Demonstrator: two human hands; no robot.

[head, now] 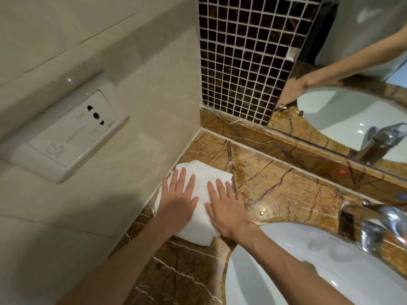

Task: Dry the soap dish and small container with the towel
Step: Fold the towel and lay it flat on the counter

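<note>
A folded white towel (201, 179) lies flat on the brown marble counter (282, 190), in the corner against the beige wall. My left hand (179, 200) rests palm down on the towel's left half, fingers spread. My right hand (226, 209) presses flat on its right half, fingers apart and pointing toward the wall. Neither hand grips anything. No soap dish or small container shows in view.
A white basin (297, 267) is sunk in the counter at the lower right, with a chrome tap (378, 230) over it. A mirror (352, 84) stands behind the counter. A socket plate (72, 130) sits on the left wall, and dark mosaic tiles (242, 58) fill the back corner.
</note>
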